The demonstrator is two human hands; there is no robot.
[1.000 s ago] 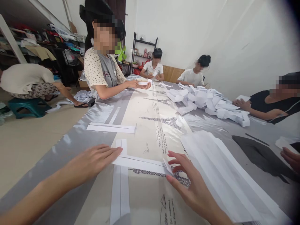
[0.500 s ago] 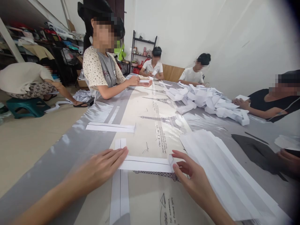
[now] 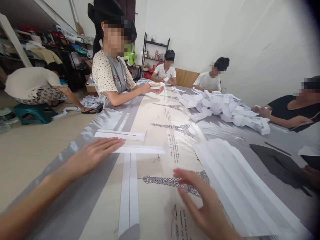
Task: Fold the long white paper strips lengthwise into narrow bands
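My left hand [image 3: 103,150] lies over the left end of a white paper strip [image 3: 142,149] with a dark line along it. Its fingers are together over the strip and the thumb is hidden. The strip crosses the top of a long upright white strip [image 3: 128,196], whose near end curls up. My right hand [image 3: 200,196] is over the printed tablecloth, fingers apart and holding nothing, slightly blurred. Just beyond the strip under my left hand lies another lined white strip [image 3: 120,134]. To the right of my right hand is a fanned stack of white paper sheets [image 3: 237,186].
A heap of folded white paper [image 3: 222,108] covers the table's far right. A dark cloth-like item [image 3: 272,163] lies beyond the stack. Several people sit around the table [image 3: 82,173]; one person [image 3: 117,76] holds a folded paper piece. Another person crouches on a green stool [image 3: 33,113].
My left hand and the crosswise strip have moved away from me, up along the table. My right hand has let go of the strip's right end and drawn back slightly.
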